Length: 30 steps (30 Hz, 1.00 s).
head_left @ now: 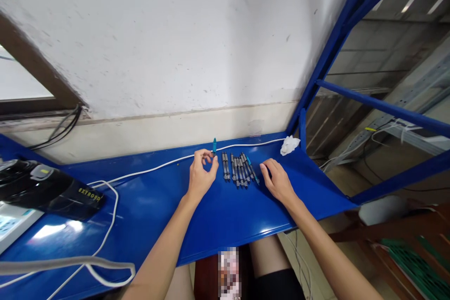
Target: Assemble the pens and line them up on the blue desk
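Between the thumb and fingers of my left hand [203, 172] is a teal-tipped pen [214, 144], held upright with its teal end up. Just right of that hand, several dark grey pens [239, 171] lie side by side in a row on the blue table [225, 215]. A teal pen [251, 168] lies slanted at the row's right end. My right hand [277, 179] rests at the table beside this teal pen, apart from it, with fingers loosely curved and nothing seen in them.
A white cable [161, 165] runs along the back of the table to a crumpled white tissue [290, 145]. On the left lie a black bottle-like object [49, 187] and a white power strip [17, 225]. A blue metal frame [328, 61] rises at the right.
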### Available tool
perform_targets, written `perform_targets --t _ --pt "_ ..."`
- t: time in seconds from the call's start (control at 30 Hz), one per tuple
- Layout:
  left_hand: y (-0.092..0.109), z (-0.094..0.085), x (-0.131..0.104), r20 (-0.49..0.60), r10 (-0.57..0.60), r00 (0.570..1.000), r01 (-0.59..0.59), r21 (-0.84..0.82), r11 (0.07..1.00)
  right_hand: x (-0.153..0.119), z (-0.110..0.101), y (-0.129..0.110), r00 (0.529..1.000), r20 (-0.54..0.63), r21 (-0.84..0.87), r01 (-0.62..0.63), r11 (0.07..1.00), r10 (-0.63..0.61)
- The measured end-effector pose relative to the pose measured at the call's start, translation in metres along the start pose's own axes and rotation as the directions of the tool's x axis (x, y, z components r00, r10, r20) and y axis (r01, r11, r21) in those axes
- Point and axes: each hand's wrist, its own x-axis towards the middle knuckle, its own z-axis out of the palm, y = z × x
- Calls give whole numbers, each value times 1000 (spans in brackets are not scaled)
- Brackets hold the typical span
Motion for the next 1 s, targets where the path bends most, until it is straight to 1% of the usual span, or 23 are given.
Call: perform_targets --t 0.1,0.17,0.23,0.33,0.4,0.5,0.57,0.67,0.77,0.83,0.9,1.0 --pt "-4 3 -1 41 -81 996 83 -37 996 4 -1 -7 998 43 0 53 999 -53" --pt "-9 6 -1 50 -129 990 134 -132 982 12 2 -18 993 74 37 84 996 -87" --pt "-15 9 1 43 -185 982 189 -261 947 26 11 -32 990 92 105 96 990 -105" --pt "-24 13 4 58 -298 953 293 -444 847 55 37 -60 988 108 233 82 969 -110" --pt "-31 15 6 84 -368 926 354 -529 771 76 59 -79 980 153 317 74 946 -128" --pt "-41 14 9 90 -430 898 394 -597 698 101 91 -103 971 193 373 63 926 -144" --pt "-46 12 10 71 -455 887 397 -621 676 108 107 -112 966 210 385 58 921 -149" --pt "-50 11 10 49 -460 887 387 -625 679 107 118 -115 968 201 409 53 911 -147" --pt "-49 14 10 63 -437 897 378 -621 687 99 118 -108 972 187 455 42 889 -142" --pt "-48 16 10 101 -441 892 407 -608 682 95 116 -102 977 173 454 35 890 -126" --pt "-46 17 9 154 -463 873 454 -607 652 93 113 -97 981 162 402 35 915 -109" --pt "-44 13 11 232 -490 840 506 -660 555 93 111 -94 978 177 280 54 958 -107"
